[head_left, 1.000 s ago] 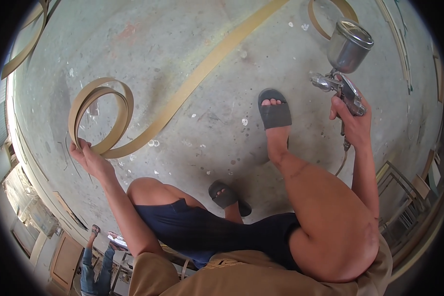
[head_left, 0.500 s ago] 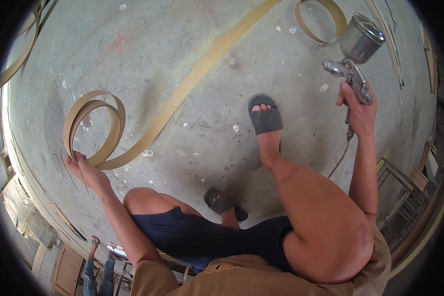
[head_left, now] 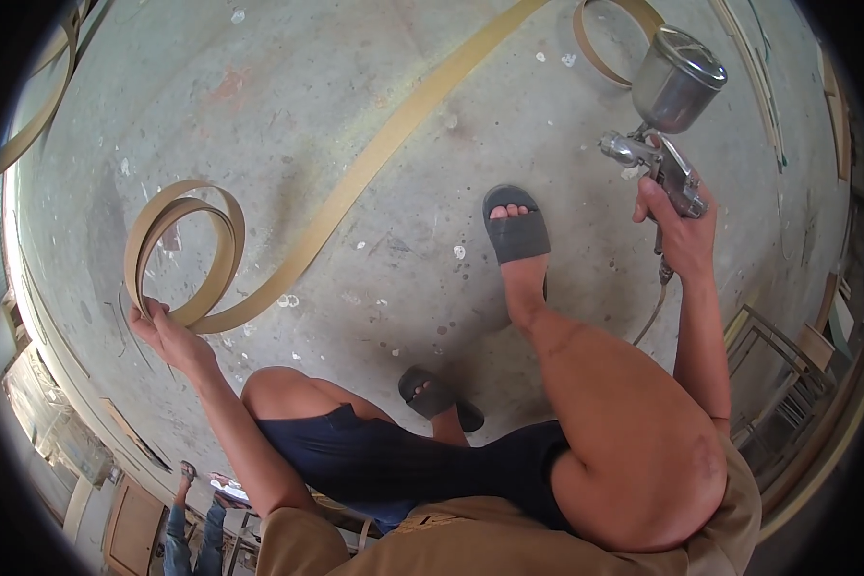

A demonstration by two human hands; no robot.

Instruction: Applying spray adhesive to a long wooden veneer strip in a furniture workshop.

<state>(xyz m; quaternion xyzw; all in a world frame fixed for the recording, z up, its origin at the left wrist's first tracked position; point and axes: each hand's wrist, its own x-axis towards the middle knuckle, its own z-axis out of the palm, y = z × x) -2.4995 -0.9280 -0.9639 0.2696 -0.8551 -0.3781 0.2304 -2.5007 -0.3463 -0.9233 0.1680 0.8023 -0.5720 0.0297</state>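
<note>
At the left, my left hand (head_left: pixel 168 338) pinches the lower edge of a coiled tan edge-banding strip (head_left: pixel 228 252). From the coil the strip runs over the floor up to the far edge of the view, with another loop of it near the top right. My right hand (head_left: pixel 686 226) is wrapped round the handle of a silver spray gun (head_left: pixel 658 158). On top of the gun sits a lidded metal cup (head_left: pixel 680 82), slightly tilted. The nozzle points left, and a thin hose (head_left: pixel 655 312) hangs from the handle. What the cup contains is hidden.
Grey concrete floor (head_left: pixel 403 125) with white specks lies under my sandalled feet. More tan strip (head_left: pixel 43 120) curves at the far left. Long thin strips (head_left: pixel 747 77) lie at the right, above a metal frame (head_left: pixel 773 360). Another person's legs (head_left: pixel 197 538) show at lower left.
My right hand has moved a little left and slightly down with the spray gun. My left hand and the coil have stayed almost still.
</note>
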